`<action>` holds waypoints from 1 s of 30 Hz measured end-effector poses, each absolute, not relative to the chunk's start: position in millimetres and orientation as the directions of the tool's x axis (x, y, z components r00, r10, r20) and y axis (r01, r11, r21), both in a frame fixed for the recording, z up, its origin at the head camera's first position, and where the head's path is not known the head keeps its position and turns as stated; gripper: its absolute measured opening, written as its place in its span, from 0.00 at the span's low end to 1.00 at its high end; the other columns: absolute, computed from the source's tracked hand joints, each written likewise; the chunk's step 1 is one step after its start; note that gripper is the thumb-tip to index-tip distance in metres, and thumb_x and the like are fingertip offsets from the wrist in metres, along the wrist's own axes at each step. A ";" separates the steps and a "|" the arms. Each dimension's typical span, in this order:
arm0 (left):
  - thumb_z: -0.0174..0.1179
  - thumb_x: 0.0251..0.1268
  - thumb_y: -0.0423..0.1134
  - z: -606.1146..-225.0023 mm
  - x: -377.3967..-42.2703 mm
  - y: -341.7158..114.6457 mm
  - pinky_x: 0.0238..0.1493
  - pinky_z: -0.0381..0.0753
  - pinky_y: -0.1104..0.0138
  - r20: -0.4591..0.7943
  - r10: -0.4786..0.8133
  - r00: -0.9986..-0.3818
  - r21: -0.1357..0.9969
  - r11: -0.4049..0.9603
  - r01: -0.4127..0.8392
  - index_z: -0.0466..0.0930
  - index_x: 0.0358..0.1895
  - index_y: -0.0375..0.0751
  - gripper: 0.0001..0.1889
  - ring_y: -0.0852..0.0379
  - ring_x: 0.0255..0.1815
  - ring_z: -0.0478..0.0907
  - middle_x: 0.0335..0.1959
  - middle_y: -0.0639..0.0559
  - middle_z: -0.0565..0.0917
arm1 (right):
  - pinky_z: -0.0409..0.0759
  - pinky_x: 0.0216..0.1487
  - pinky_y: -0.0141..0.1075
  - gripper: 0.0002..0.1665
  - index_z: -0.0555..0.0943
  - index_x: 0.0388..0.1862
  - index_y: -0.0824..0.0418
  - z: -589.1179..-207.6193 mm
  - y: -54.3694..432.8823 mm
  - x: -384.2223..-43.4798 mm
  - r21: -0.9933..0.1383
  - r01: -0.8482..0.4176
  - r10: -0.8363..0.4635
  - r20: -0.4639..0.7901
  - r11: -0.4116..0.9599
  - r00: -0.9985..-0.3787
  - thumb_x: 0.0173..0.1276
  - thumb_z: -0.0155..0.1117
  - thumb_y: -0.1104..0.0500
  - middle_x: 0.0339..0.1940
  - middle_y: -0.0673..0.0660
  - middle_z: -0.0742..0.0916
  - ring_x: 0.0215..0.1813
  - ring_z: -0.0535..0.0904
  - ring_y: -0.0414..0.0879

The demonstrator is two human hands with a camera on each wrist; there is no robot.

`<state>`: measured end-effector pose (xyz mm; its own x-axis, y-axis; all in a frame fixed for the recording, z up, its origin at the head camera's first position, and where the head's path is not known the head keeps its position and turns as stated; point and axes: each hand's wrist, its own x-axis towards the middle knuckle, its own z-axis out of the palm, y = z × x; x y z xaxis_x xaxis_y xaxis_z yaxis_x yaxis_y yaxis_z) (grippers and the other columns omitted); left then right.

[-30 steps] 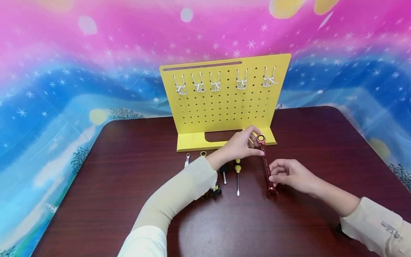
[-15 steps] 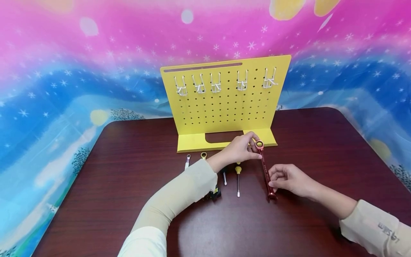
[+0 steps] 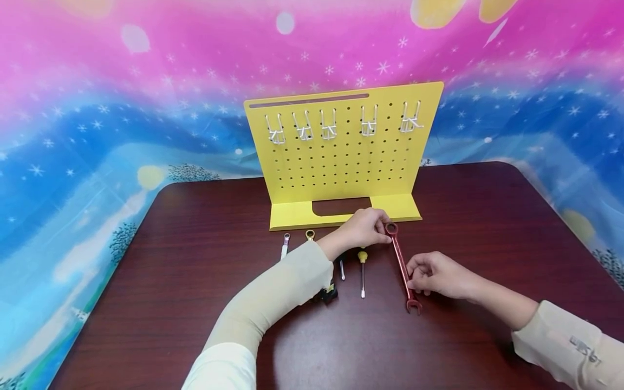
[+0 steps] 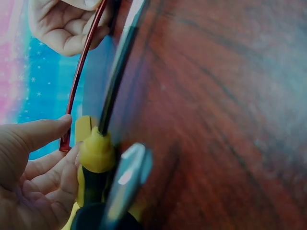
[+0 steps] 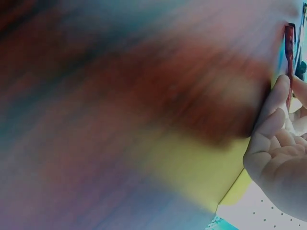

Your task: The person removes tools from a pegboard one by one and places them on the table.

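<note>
A red combination wrench (image 3: 401, 262) lies lengthwise between both hands, ring end away and open end toward me. My left hand (image 3: 366, 227) pinches the ring end between thumb and fingers, which the left wrist view shows close up on the wrench (image 4: 81, 64). Nearer the open end, my right hand (image 3: 441, 275) pinches the shaft; the right wrist view catches one end of the wrench (image 5: 289, 40) beyond those fingers. Left of the wrench, a yellow-handled screwdriver (image 3: 363, 271) lies on the table, its handle partly behind my left hand.
A yellow pegboard (image 3: 341, 162) with several white hooks (image 3: 329, 130) stands at the back. Under my left forearm show a second screwdriver (image 3: 342, 269) and a black-and-yellow object (image 3: 329, 294). A small silver wrench (image 3: 285, 245) and a gold ring-end wrench (image 3: 310, 235) lie left, partly covered by the sleeve.
Both hands have brought the red wrench slightly toward me, its ring end shifting left. The wrench has rolled, so its open jaw now shows flat. Both hands keep their hold.
</note>
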<state>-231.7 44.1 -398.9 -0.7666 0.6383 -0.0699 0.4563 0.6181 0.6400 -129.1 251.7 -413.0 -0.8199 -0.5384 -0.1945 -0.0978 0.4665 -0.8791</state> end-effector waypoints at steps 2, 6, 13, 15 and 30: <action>0.70 0.62 0.40 -400.2 -233.0 44.7 0.37 0.74 0.79 -0.081 0.635 -0.769 0.631 0.629 0.453 0.80 0.54 0.39 0.19 0.66 0.28 0.78 0.30 0.55 0.87 | 0.77 0.23 0.32 0.11 0.77 0.38 0.73 -412.5 251.0 -129.7 -0.867 -0.099 -0.532 -0.206 0.489 -0.821 0.62 0.68 0.66 0.18 0.51 0.78 0.20 0.75 0.38; 0.69 0.62 0.39 -400.1 -235.3 46.5 0.31 0.75 0.79 -0.104 0.635 -0.766 0.633 0.636 0.441 0.81 0.55 0.38 0.19 0.66 0.23 0.77 0.30 0.53 0.87 | 0.78 0.22 0.33 0.11 0.77 0.37 0.72 -411.9 250.2 -131.3 -0.852 -0.090 -0.516 -0.226 0.516 -0.826 0.62 0.68 0.66 0.17 0.50 0.78 0.19 0.75 0.38; 0.68 0.63 0.40 -399.1 -238.2 49.6 0.27 0.75 0.79 -0.138 0.631 -0.763 0.617 0.657 0.433 0.80 0.56 0.39 0.19 0.66 0.19 0.76 0.32 0.53 0.88 | 0.78 0.22 0.34 0.11 0.78 0.38 0.72 -412.2 251.5 -133.5 -0.851 -0.084 -0.508 -0.227 0.519 -0.831 0.63 0.68 0.65 0.18 0.52 0.79 0.18 0.76 0.39; 0.68 0.64 0.40 -400.0 -239.3 50.0 0.27 0.76 0.78 -0.143 0.630 -0.763 0.617 0.660 0.429 0.80 0.56 0.39 0.19 0.67 0.18 0.76 0.33 0.53 0.88 | 0.78 0.21 0.34 0.11 0.78 0.38 0.72 -412.5 251.6 -134.0 -0.853 -0.077 -0.506 -0.231 0.516 -0.831 0.63 0.68 0.65 0.18 0.53 0.80 0.18 0.76 0.39; 0.68 0.64 0.43 -398.4 -247.8 53.3 0.32 0.76 0.78 -0.237 0.640 -0.731 0.564 0.703 0.433 0.81 0.56 0.41 0.20 0.64 0.30 0.81 0.38 0.51 0.90 | 0.78 0.20 0.35 0.12 0.76 0.37 0.73 -409.9 247.0 -135.5 -0.853 -0.027 -0.475 -0.263 0.521 -0.840 0.62 0.69 0.66 0.16 0.56 0.82 0.16 0.77 0.41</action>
